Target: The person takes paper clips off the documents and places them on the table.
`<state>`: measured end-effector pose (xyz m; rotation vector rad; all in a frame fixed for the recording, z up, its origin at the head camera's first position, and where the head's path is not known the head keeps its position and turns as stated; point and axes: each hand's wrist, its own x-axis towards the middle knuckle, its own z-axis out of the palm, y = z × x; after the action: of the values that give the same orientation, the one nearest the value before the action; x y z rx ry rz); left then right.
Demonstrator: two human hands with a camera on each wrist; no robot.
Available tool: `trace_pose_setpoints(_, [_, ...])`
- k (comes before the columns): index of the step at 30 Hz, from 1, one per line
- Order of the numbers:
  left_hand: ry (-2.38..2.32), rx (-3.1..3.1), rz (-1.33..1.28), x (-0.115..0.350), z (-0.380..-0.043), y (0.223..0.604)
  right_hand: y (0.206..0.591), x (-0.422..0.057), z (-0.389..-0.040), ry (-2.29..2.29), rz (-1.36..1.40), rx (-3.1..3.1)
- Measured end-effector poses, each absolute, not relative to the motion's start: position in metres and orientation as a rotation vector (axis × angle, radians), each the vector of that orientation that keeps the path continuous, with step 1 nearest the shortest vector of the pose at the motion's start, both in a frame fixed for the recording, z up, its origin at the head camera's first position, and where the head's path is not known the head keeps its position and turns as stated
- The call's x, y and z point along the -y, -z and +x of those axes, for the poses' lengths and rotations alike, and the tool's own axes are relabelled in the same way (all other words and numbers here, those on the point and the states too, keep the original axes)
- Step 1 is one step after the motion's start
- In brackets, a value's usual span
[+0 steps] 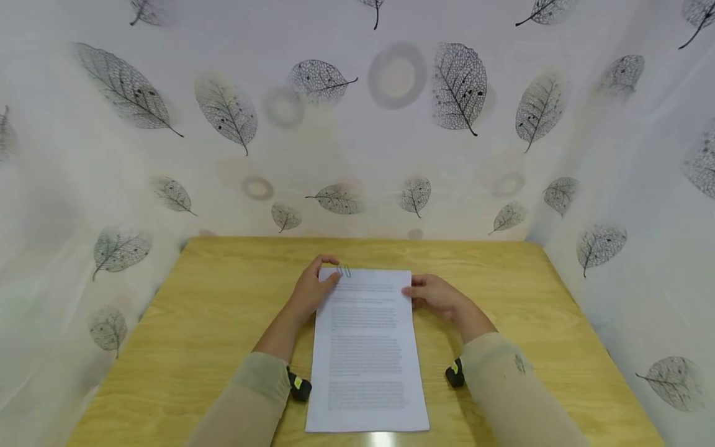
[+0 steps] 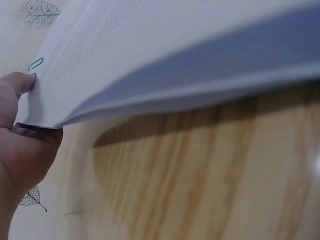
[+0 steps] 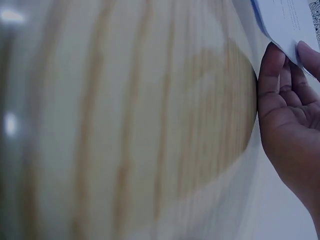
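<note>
A stack of printed white sheets lies lengthwise between the two hands in the head view. Two paper clips sit side by side on its top edge, near the left corner; the left wrist view shows one as a green clip. My left hand grips that corner, thumb on the printed face beside the clips. At the upper right edge, my right hand pinches the sheets, thumb on top and fingers underneath. In the left wrist view the stack's long edge bows up off the wood.
The papers are over a yellow wood-grain table. White cloth printed with dark leaves hangs behind and along both sides. A small black device with a yellow mark is on the left wrist, and a similar device is on the right.
</note>
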<state>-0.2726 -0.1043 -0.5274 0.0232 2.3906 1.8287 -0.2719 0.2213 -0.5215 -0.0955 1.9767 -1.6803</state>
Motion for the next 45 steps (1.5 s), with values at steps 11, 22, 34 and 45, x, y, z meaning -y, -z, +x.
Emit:
trace_pose_setpoints(11, [-1.707, -2.543, 0.011, 0.103, -0.270, 0.517, 0.528, -0.223, -0.277, 1.635, -0.144, -2.037])
trace_pose_setpoints(22, [-1.599, -2.603, 0.047, 0.102, -0.268, 0.512, 0.529, -0.222, -0.272, 1.630, -0.127, -2.079])
trace_pose_setpoints(34, [-1.564, -2.626, 0.105, 0.105, -0.264, 0.507, 0.533, -0.223, -0.269, 1.649, -0.128, -2.084])
trace_pose_setpoints(45, [-1.595, -2.607, 0.118, 0.115, -0.266, 0.504, 0.527, -0.224, -0.265, 1.663, -0.160, -2.081])
